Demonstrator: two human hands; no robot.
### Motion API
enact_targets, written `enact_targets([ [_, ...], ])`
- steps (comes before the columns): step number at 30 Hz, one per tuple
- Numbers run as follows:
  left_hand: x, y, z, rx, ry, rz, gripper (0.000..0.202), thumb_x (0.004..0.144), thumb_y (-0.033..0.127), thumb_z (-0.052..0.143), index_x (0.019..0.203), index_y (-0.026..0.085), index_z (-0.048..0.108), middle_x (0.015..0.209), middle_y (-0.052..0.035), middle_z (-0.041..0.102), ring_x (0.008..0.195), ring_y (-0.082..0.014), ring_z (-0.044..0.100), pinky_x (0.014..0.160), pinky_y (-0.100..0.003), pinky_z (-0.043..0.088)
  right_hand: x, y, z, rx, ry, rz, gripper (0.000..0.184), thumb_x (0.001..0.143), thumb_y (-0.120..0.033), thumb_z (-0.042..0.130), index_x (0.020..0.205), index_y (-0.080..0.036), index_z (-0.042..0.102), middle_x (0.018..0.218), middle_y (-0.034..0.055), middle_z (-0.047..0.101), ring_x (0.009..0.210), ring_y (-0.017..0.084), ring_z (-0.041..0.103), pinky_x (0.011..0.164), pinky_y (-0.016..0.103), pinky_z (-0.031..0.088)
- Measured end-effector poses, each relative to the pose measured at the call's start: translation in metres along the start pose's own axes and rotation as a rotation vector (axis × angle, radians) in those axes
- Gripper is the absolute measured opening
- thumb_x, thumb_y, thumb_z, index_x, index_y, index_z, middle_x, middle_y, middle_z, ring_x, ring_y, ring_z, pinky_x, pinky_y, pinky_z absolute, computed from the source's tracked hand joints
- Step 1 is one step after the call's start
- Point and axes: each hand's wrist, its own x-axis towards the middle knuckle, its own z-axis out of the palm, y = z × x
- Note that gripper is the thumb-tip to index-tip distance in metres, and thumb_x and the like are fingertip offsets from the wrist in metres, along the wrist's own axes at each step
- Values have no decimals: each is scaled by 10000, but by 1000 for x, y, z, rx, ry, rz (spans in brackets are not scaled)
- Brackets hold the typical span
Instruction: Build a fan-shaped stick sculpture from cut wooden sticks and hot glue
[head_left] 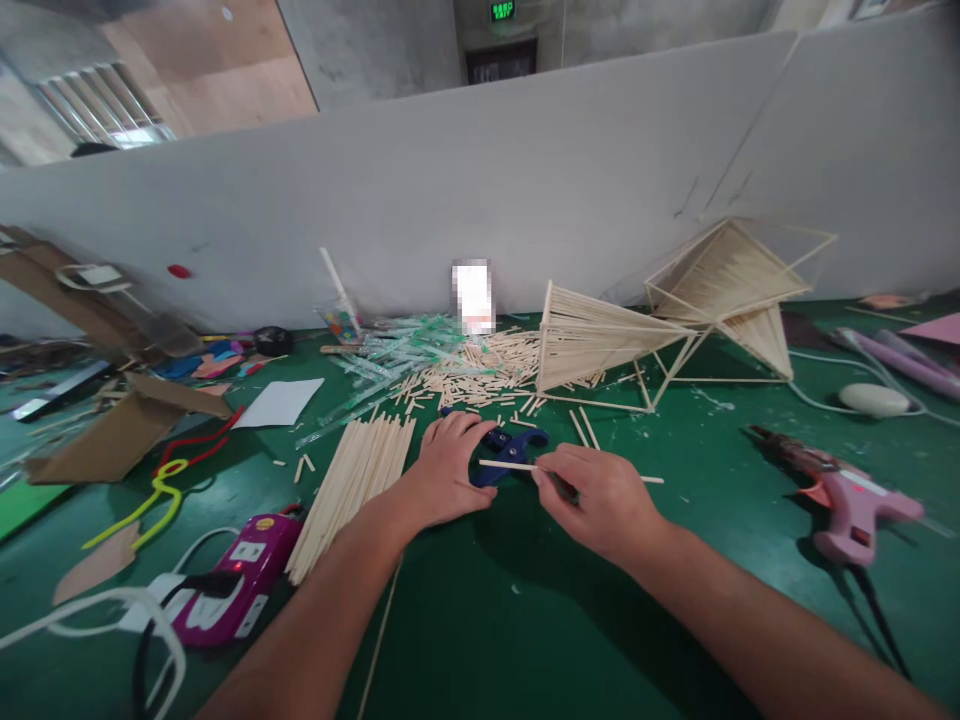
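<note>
My left hand (454, 460) is wrapped around a blue hand tool (512, 452) with curved jaws and a pivot screw; the palm covers part of the tool. Pinched in the fingers of my right hand (596, 500) is a thin wooden stick (508, 465), held level, its left end over the tool's jaws. Whether the stick touches the jaws I cannot tell. Another stick end (652, 480) shows just right of my right hand. Left of my left hand lies a row of long wooden sticks (352, 480). A heap of short cut sticks (487, 372) is spread beyond both hands.
Two wooden-stick frames (611, 345) stand at the back right. A pink glue gun (855, 510) lies at the right, its cord trailing forward. At the left are a magenta power strip (244, 580) with cables and a cardboard piece (124, 430). A grey partition (375, 200) closes the back.
</note>
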Motion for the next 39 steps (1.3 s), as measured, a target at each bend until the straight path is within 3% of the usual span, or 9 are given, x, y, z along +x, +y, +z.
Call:
enact_targets([
  [5,-1,7,-7,15,24,-7,698,610,267,691,1270,247,466,1150,-76,535,1089,-294,503,1024,-555,301,0,0,-2,21,33,-15,204,871,-232,463,790,-170,641,589,-15,509,521,98,460,505,242,303],
  [9,-3,13,-17,23,55,-58,673,660,251,634,1300,191,432,1137,-109,517,1018,-280,530,923,-490,425,0,-2,-6,39,63,-35,194,868,-223,469,821,-154,644,592,-11,502,530,103,458,514,245,319],
  [13,-6,16,-26,8,185,-154,650,690,176,563,1318,208,397,1153,-99,493,986,-249,544,856,-419,476,-1,-3,-10,63,84,-43,177,865,-205,477,818,-151,640,600,-7,513,542,105,467,522,247,334],
  [19,-11,21,-30,-35,326,-172,515,675,133,556,1177,198,459,1115,-81,505,1050,-259,522,921,-444,447,-1,-2,-13,133,163,-27,158,864,-190,479,813,-158,626,598,-3,523,541,107,475,517,243,361],
  [25,-19,30,-28,-60,301,-71,509,660,143,556,1154,199,446,1094,-81,540,1001,-250,533,870,-414,455,-1,-11,-26,264,294,-57,123,857,-140,466,862,-172,585,562,-22,482,491,95,411,464,238,333],
  [31,-18,48,-29,-84,287,151,564,613,110,566,1155,188,435,1088,-87,547,995,-248,522,872,-408,441,-2,-16,-33,326,334,-65,108,843,-107,484,866,-164,573,576,-23,454,493,91,388,459,238,311],
  [39,-16,57,-23,-52,308,160,620,575,94,604,1164,175,426,1102,-100,550,1030,-265,526,888,-429,455,-3,-16,-25,301,300,-155,103,798,-106,505,850,-179,556,567,-13,484,503,117,391,466,259,295],
])
